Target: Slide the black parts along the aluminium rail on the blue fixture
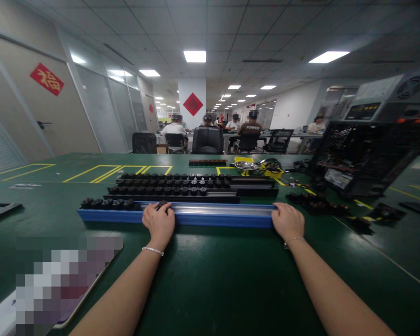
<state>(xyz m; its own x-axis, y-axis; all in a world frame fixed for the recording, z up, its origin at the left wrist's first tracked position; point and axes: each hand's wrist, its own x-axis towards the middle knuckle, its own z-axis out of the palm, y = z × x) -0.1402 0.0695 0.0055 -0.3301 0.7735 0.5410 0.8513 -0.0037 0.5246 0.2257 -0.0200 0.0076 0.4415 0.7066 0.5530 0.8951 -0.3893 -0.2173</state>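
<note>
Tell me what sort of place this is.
Likely an office used as a workshop: a green table with a blue tray holding black parts, office chairs behind it, and ceiling lights.

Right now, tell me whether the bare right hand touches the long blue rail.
Touching: the head view shows the bare right hand closed on one end of the long blue rail.
</note>
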